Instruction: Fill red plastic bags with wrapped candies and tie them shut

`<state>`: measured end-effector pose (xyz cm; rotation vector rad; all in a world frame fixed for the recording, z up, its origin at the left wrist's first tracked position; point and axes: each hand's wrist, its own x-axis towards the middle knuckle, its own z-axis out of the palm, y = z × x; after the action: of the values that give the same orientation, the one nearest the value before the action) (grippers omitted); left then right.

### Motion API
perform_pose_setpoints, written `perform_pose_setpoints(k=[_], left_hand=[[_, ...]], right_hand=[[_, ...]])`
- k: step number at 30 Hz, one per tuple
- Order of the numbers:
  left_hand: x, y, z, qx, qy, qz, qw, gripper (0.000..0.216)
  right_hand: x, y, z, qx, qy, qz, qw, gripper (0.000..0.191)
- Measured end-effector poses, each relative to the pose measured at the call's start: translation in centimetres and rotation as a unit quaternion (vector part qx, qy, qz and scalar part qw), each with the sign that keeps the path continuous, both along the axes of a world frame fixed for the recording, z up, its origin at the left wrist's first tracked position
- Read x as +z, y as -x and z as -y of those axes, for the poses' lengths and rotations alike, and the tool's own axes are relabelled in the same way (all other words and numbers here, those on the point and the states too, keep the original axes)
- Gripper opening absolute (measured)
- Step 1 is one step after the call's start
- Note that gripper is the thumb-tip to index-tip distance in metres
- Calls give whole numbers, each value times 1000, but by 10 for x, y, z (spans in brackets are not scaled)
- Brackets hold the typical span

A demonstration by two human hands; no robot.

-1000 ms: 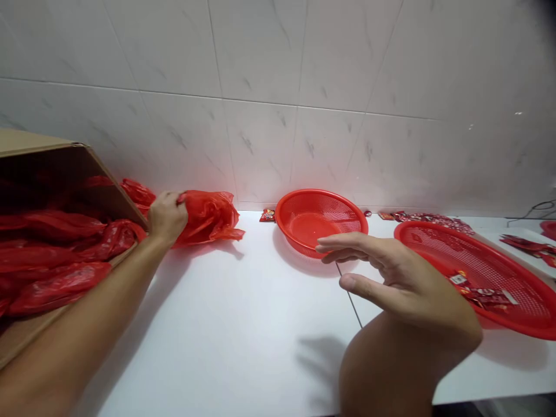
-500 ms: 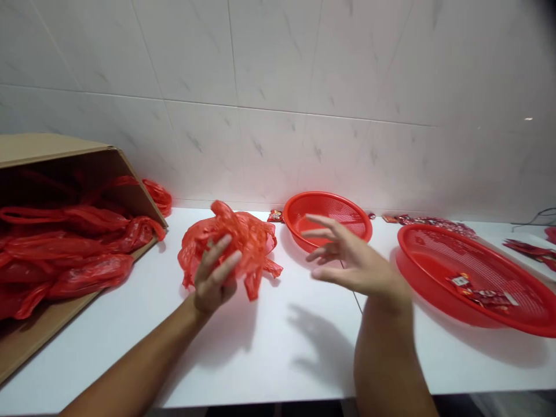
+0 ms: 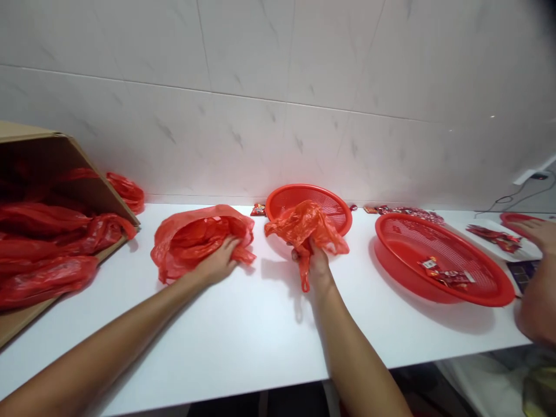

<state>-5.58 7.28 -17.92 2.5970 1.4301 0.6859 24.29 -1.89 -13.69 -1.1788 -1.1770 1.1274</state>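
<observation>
In the head view, my right hand (image 3: 318,262) is closed around a crumpled red plastic bag (image 3: 310,223). The bag is lifted in front of a small red colander, with one handle hanging down below my fingers. My left hand (image 3: 218,263) rests at the near right edge of a second red plastic bag (image 3: 167,237), lying on the white table with its mouth spread and crumpled red plastic inside. The left fingers are bent over this bag's edge near its handle, and their tips are partly hidden.
A cardboard box (image 3: 123,233) full of red bags lies on its side at left. Behind my right hand stands the small red colander (image 3: 345,215). A larger red colander (image 3: 482,295) holds several snack packets (image 3: 454,277). Another person's hand (image 3: 542,231) is at far right.
The crumpled bag has passed from my left hand to my right hand, which was empty and spread. My left hand has lowered onto the bag on the table. The view has turned right.
</observation>
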Motion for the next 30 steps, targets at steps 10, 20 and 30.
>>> perform_pose_setpoints(k=[10,20,30], left_hand=[[44,-57,68,-151,-269,204,929,30],[14,-64,76,-54,-84,-142,985,17],[15,-39,57,184,16,-213,960,120]], right_hand=[[-43,23,-12,-52,-40,132,989,55],[-41,25,-1,-87,-113,308,941,23],[-30,14,9,-196,-159,305,918,68]])
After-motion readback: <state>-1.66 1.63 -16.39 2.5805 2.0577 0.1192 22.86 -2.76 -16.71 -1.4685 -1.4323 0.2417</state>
